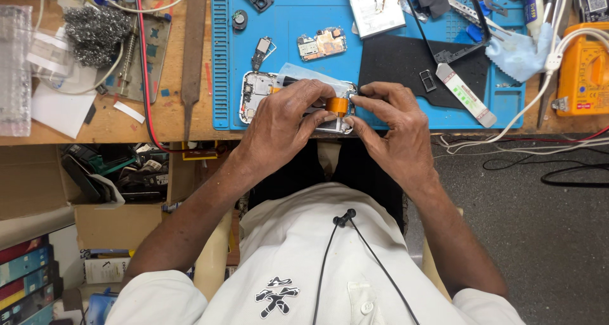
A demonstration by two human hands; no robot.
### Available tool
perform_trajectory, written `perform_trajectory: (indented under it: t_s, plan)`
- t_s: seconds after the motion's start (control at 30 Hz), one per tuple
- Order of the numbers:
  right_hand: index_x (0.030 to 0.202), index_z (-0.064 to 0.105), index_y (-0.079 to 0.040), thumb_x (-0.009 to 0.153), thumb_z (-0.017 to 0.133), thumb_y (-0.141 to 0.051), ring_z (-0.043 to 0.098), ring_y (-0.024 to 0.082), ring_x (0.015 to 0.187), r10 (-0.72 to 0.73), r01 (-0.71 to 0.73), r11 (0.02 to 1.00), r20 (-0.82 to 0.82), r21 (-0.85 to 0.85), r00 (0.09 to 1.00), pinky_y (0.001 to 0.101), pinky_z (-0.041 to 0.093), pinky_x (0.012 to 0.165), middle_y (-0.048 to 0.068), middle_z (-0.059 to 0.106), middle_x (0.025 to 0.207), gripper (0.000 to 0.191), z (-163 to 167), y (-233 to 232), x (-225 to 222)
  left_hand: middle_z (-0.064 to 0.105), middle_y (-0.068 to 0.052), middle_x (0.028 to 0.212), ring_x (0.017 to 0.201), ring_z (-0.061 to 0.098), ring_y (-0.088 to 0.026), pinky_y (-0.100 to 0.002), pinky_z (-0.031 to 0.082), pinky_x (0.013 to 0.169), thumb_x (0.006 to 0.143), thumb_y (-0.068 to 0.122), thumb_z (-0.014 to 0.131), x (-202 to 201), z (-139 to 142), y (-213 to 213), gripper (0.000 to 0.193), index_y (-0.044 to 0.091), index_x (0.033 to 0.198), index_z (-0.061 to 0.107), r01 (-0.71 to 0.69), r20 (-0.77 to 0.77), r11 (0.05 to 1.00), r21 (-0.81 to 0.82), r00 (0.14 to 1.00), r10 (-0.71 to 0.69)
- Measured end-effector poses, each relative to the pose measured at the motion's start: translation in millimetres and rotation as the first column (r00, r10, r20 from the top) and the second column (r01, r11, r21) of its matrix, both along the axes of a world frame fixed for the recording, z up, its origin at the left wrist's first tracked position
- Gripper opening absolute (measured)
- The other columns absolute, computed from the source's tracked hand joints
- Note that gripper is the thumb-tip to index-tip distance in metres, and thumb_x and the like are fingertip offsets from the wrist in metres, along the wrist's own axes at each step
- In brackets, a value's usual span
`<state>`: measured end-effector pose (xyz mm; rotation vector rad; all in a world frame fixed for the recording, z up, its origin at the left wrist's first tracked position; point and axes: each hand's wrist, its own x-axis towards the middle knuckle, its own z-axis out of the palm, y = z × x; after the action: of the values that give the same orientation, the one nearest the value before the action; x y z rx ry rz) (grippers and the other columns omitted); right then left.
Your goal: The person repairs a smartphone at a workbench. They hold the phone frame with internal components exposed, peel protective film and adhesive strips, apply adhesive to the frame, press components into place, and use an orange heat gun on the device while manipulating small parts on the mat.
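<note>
Room for moving is tight at the near edge of the blue work mat (292,20): the opened phone (257,93) lies right along that edge, just above the lip of the wooden bench (171,119), with the person's lap directly below. Left of the mat a long flat file (193,46) and a red cable (144,65) run toward the bench edge; right of the phone a black sheet (399,61) and a white strip-shaped tool (465,94) crowd the mat, and a yellow meter (587,68) sits at the far right.

Both hands meet over the phone. The left hand (282,119) lies across its middle, fingers curled close, thumb and forefinger pinched narrow on a small orange piece (337,105). The right hand (393,125) comes in from the other side, fingertips bent and nearly closed, touching the phone's right end and the orange piece.

Most of the phone is hidden under the hands; only its left end and a sliver of the near edge show. Whether the orange piece is tape or a flex strip is hard to make out.
</note>
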<state>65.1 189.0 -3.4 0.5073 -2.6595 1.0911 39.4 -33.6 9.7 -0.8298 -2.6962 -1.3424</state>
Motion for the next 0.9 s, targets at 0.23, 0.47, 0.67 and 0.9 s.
perform_trajectory:
  t_s: [0.23, 0.47, 0.67, 0.9]
  plan:
    - [0.118, 0.076, -0.003, 0.091, 0.084, -0.013, 0.067, 0.023, 0.109, -0.020, 0.020, 1.000, -0.025, 0.016, 1.000, 0.0366, 0.059, 0.086, 0.011, 0.070, 0.116, 0.029, -4, -2, 3, 0.071, -0.013, 0.110, 0.100, 0.077, -0.023, -0.034, 0.066, 0.084, 0.095, 0.005, 0.072, 2, -3, 0, 0.026, 0.002, 0.119, 0.062, 0.019, -0.007, 0.999, 0.050, 1.000, -0.019]
    - [0.118, 0.075, -0.001, 0.092, 0.082, -0.013, 0.066, 0.025, 0.104, -0.002, 0.006, 0.997, -0.064, 0.077, 0.998, 0.0374, 0.057, 0.085, 0.013, 0.069, 0.113, 0.030, 0, -5, 4, 0.074, -0.011, 0.103, 0.100, 0.078, -0.020, -0.032, 0.067, 0.087, 0.095, 0.009, 0.074, -6, -4, 4, 0.023, 0.001, 0.114, 0.062, 0.028, 0.073, 0.986, 0.166, 0.996, -0.041]
    - [0.117, 0.075, -0.001, 0.091, 0.083, -0.013, 0.065, 0.026, 0.102, -0.010, 0.013, 0.995, -0.034, 0.096, 0.999, 0.0391, 0.056, 0.084, 0.013, 0.069, 0.111, 0.030, 4, -4, 4, 0.076, -0.013, 0.108, 0.103, 0.079, -0.020, -0.032, 0.069, 0.087, 0.097, 0.005, 0.071, -8, -6, 3, 0.020, 0.000, 0.114, 0.060, -0.033, 0.253, 0.963, 0.268, 0.967, -0.038]
    - [0.119, 0.075, -0.001, 0.091, 0.083, -0.013, 0.066, 0.026, 0.107, -0.016, 0.017, 0.999, -0.005, 0.046, 1.000, 0.0404, 0.056, 0.088, 0.014, 0.067, 0.113, 0.031, 5, -3, 2, 0.076, -0.014, 0.107, 0.107, 0.078, -0.022, -0.032, 0.068, 0.092, 0.096, 0.001, 0.072, -5, -4, 5, 0.021, 0.000, 0.112, 0.058, 0.012, 0.205, 0.968, 0.250, 0.977, -0.065]
